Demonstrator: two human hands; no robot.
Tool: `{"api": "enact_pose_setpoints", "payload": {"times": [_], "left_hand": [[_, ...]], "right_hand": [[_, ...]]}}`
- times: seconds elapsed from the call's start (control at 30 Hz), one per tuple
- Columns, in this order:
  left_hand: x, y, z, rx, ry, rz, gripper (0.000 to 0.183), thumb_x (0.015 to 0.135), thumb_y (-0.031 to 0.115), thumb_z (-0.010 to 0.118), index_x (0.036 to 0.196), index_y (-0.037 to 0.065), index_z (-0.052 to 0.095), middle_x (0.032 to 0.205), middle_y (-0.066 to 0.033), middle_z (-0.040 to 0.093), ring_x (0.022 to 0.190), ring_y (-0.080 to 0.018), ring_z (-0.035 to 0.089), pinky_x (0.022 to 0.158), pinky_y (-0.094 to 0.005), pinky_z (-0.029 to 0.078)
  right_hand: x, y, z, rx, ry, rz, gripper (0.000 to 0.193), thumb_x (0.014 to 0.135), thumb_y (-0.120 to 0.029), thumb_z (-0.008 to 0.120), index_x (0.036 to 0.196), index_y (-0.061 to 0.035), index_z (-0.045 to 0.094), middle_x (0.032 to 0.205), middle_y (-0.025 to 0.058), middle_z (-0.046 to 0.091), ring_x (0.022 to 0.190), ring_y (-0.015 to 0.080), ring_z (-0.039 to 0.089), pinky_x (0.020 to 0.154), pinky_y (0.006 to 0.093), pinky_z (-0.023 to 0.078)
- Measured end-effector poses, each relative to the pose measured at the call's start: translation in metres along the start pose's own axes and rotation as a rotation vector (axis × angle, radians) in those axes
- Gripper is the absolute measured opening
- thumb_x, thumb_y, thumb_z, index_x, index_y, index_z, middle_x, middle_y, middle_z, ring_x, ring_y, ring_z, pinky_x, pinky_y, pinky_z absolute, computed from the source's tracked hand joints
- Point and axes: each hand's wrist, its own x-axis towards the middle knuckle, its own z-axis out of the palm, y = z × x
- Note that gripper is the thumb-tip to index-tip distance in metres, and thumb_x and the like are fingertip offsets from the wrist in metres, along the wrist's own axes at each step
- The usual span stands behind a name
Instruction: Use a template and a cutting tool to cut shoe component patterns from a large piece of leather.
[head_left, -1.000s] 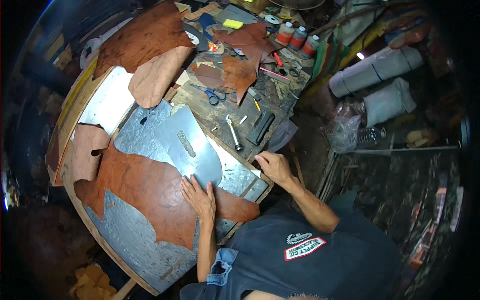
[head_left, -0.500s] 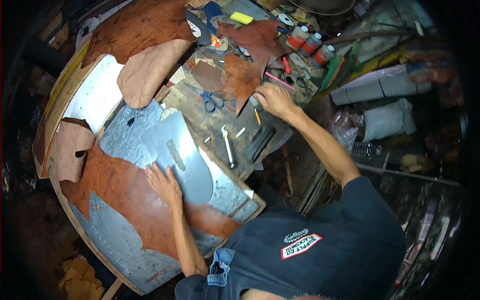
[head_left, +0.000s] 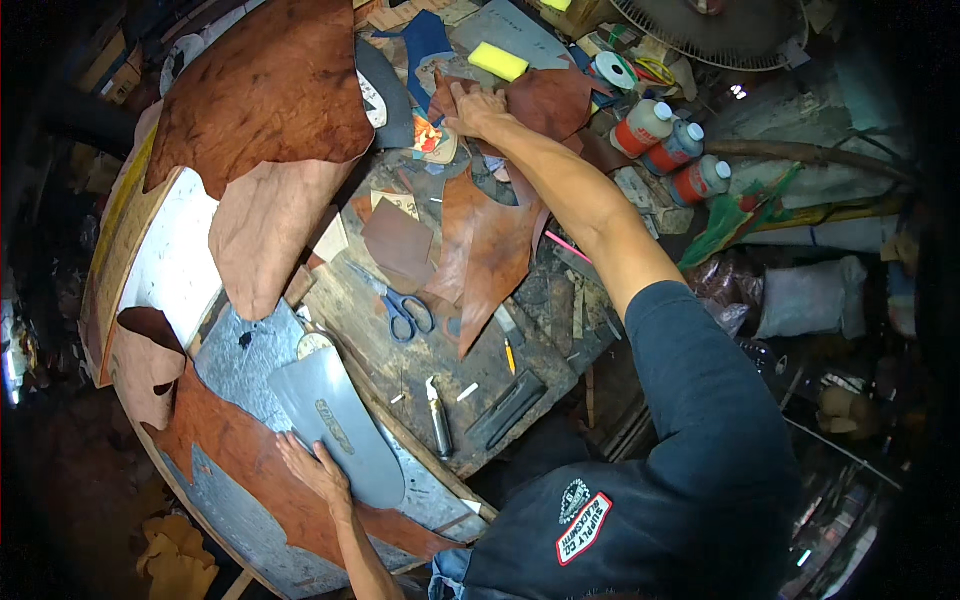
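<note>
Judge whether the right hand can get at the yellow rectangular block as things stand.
Probably yes: the right hand is close to the yellow rectangular block, over irregular brown leather, and nothing visible covers the block.

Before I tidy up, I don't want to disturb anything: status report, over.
Left hand spread on large brown leather, beside grey template. Right hand at far brown leather scraps. Blue-handled scissors lie on bench between hands.
</note>
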Motion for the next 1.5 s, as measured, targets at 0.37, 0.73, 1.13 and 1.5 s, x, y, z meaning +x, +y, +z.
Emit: {"api": "enact_pose_setpoints", "payload": {"times": [0.37,0.73,1.13,1.5], "left_hand": [[0.004,0.002,-0.002,0.079,-0.051,-0.021,0.062,0.102,0.041,0.038,0.147,-0.001,0.032,0.156,-0.0226,0.023,0.145,-0.0389,0.018,0.118,-0.0501,0.013],[0.002,0.001,-0.004,0.078,-0.05,-0.007,0.062,0.101,0.041,0.039,0.147,0.001,0.032,0.157,-0.0206,0.02,0.146,-0.0383,0.017,0.118,-0.0512,0.012],[0.002,0.004,-0.007,0.046,-0.055,-0.038,0.063,0.101,0.044,0.039,0.146,0.0,0.035,0.156,-0.0221,0.023,0.145,-0.0394,0.017,0.118,-0.0516,0.012],[0.004,0.006,-0.011,0.04,-0.047,-0.042,0.06,0.1,0.04,0.042,0.145,0.001,0.036,0.156,-0.021,0.024,0.145,-0.0393,0.017,0.117,-0.0525,0.012]], "right_hand": [[-0.049,0.045,-0.052,0.084,0.006,-0.048,0.036,0.087,-0.018,0.051,0.122,-0.0134,0.061,0.12,0.0266,0.057,0.11,0.0411,0.06,0.089,0.0575,0.042],[-0.031,0.001,-0.101,-0.127,-0.563,0.009,0.073,0.084,-0.065,0.057,0.121,-0.003,0.065,0.122,0.0198,0.062,0.118,0.035,0.057,0.095,0.0489,0.045],[0.045,-0.019,0.019,-0.031,0.172,0.141,0.084,0.08,-0.067,0.06,0.127,0.0029,0.058,0.115,0.0262,0.065,0.113,0.0364,0.061,0.097,0.042,0.047],[0.073,0.009,-0.018,0.106,0.071,0.122,0.042,0.087,-0.012,0.046,0.127,0.0,0.049,0.105,0.0313,0.065,0.1,0.0454,0.063,0.088,0.05,0.051]]}}
